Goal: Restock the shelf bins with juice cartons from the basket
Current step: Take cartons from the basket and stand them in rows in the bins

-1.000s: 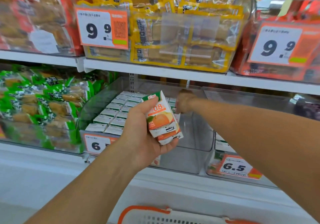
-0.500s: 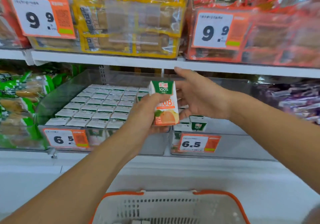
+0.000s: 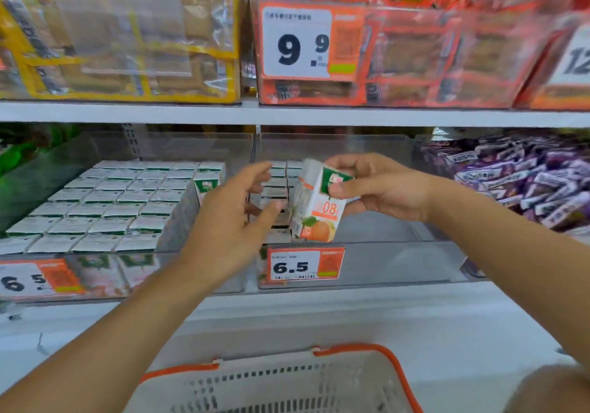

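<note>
Juice carton: a small waxy paperboard box, white and green at the top with an orange fruit printed low on its front, held in the air just in front of the right-hand clear bin. The right hand pinches its upper end, thumb on the green panel and fingers curled over the top, so the long axis runs nearly upright with the top tipped a little left. The left hand sits just beside the carton on its left, fingers spread and relaxed, gripping nothing; whether a fingertip touches the carton's side is hard to tell through the blur.

That bin holds a column of cartons along its left wall and looks mostly bare to the right, so the open space lies behind and slightly right of the held carton, and the right hand is the nearer one to set it down. The left-hand bin is packed in tidy flat-topped rows. The bins are rigid, glossy plastic. A slotted white basket with an orange rim waits below.
</note>
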